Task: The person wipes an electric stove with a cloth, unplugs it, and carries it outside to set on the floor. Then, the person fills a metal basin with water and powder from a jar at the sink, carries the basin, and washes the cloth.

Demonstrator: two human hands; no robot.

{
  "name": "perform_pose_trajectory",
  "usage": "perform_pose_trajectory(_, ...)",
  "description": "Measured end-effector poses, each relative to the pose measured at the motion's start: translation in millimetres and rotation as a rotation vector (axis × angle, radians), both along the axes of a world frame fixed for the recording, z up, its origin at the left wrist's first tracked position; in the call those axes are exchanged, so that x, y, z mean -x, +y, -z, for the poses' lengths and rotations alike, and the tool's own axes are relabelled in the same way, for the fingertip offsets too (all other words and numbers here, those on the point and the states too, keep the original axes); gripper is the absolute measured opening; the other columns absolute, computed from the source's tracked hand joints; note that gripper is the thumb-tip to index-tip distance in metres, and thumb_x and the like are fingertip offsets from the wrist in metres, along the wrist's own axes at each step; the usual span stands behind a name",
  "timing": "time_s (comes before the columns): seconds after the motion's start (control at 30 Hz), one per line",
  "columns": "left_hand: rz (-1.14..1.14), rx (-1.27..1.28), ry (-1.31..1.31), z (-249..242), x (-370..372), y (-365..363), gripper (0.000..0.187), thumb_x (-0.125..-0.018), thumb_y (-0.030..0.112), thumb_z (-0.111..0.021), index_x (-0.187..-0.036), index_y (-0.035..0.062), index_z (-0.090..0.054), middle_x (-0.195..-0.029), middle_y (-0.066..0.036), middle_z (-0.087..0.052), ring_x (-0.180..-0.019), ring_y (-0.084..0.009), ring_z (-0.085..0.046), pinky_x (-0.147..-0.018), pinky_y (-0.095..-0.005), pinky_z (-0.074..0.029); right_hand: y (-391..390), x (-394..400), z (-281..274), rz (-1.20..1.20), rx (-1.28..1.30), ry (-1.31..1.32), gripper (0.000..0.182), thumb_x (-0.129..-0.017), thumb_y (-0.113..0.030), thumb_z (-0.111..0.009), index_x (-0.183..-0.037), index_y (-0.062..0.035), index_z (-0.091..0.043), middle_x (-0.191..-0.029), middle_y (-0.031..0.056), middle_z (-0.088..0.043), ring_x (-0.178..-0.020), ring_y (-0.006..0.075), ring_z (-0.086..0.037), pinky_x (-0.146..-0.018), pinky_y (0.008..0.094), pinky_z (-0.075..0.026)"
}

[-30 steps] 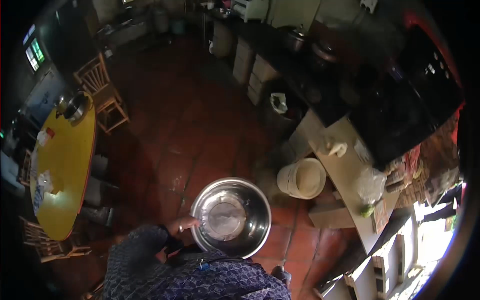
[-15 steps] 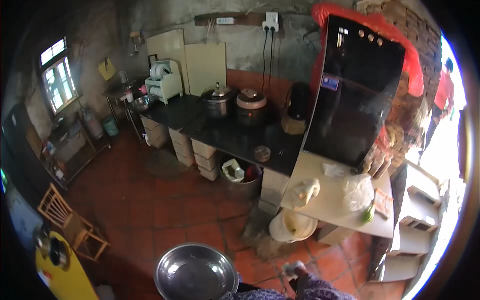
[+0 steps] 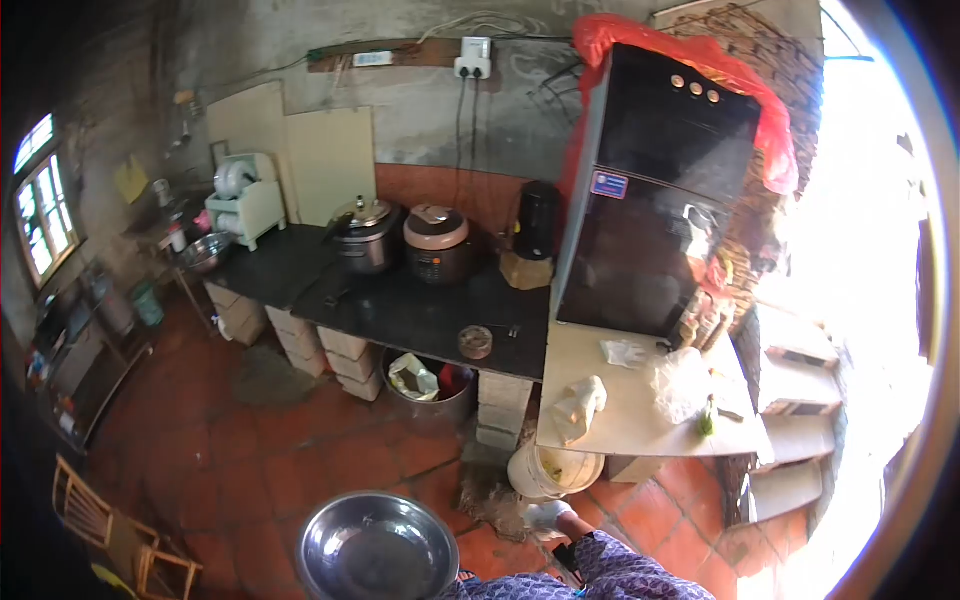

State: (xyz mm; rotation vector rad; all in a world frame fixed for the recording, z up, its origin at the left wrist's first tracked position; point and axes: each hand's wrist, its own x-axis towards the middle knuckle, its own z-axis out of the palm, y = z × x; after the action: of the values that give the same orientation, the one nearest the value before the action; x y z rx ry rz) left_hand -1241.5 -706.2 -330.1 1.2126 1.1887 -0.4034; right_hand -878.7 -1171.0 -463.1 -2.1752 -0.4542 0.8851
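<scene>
My right hand (image 3: 572,524) reaches out at the bottom centre from a purple patterned sleeve (image 3: 625,570). Something whitish (image 3: 546,515) is at its end, and whether it is a glove or a held thing cannot be made out. The fingers do not show clearly. Just beyond it stands a white bucket (image 3: 545,478) by the pale table. To its left, apart from it, is a large shiny metal basin (image 3: 380,550), which looks empty. No part of my left hand shows clearly.
A pale table (image 3: 630,435) holds plastic bags (image 3: 680,385), a cloth (image 3: 580,408) and a green vegetable (image 3: 707,420). Two cookers (image 3: 436,243) stand on the black counter (image 3: 400,315). A black cabinet (image 3: 640,250) rises behind the table. Steps (image 3: 800,440) lie right, a wooden chair (image 3: 110,530) left.
The view has swung right, so the room's things appear further left. My right hand and the whitish thing have shifted left and slightly up in view. A person at the doorway no longer shows.
</scene>
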Motion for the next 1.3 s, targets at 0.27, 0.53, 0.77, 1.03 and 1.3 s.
perform_pose_trajectory(0.27,0.149,0.057,-0.354,-19.8,-45.9,51.3,0.035,-0.078,0.048,-0.05,-0.08,0.0141,-0.057,-0.061,-0.004,-0.053,-0.051,-0.015,-0.047,-0.047,-0.0284,-0.038,-106.4,152.1,-55.3,0.862,0.16,0.425,0.026,-0.082,-0.033,-0.047,-0.086,-0.0098,-0.058,-0.08,0.0021,-0.057,-0.073,0.0196,-0.056,-0.066,0.0308,-0.043)
perform_pose_trajectory(0.53,0.475,-0.126,-0.589,-14.3,-63.8,98.2,0.022,-0.08,0.02,-0.054,-0.093,0.0037,-0.057,-0.08,-0.005,-0.056,-0.073,-0.0161,-0.056,-0.061,-0.0307,-0.048,-17.6,216.6,-123.5,0.76,0.474,0.283,0.025,-0.077,-0.034,-0.055,-0.074,-0.009,-0.06,-0.07,0.0037,-0.057,-0.062,0.0201,-0.056,-0.053,0.0319,-0.044)
perform_pose_trajectory(0.77,-0.048,0.062,-0.176,-74.7,-70.1,117.7,0.021,-0.067,0.015,-0.064,-0.081,-0.0006,-0.061,-0.071,-0.012,-0.061,-0.058,-0.0228,-0.061,-0.05,-0.032,-0.049,40.5,114.6,-132.1,0.574,0.323,0.237,0.027,-0.078,-0.034,-0.054,-0.075,-0.0078,-0.059,-0.071,0.0048,-0.058,-0.062,0.0205,-0.057,-0.053,0.0331,-0.045)
perform_pose_trajectory(1.03,-0.279,0.049,-0.152,-35.0,-3.6,169.1,0.024,-0.065,0.012,-0.065,-0.083,-0.0024,-0.059,-0.071,-0.013,-0.059,-0.057,-0.0234,-0.06,-0.05,-0.0342,-0.051,132.1,44.0,-136.9,0.413,0.293,0.219,0.028,-0.08,-0.034,-0.052,-0.076,-0.0064,-0.058,-0.072,0.006,-0.059,-0.063,0.0211,-0.058,-0.054,0.0345,-0.045)
perform_pose_trajectory(1.3,-0.504,-0.008,-0.133,-19.1,26.3,207.8,0.026,-0.071,0.01,-0.06,-0.093,-0.0045,-0.055,-0.08,-0.014,-0.059,-0.063,-0.0259,-0.06,-0.051,-0.0349,-0.052,212.8,14.0,-108.1,0.289,0.342,0.26,0.03,-0.082,-0.034,-0.05,-0.077,-0.0051,-0.057,-0.073,0.0073,-0.06,-0.064,0.0216,-0.058,-0.055,0.0359,-0.045)
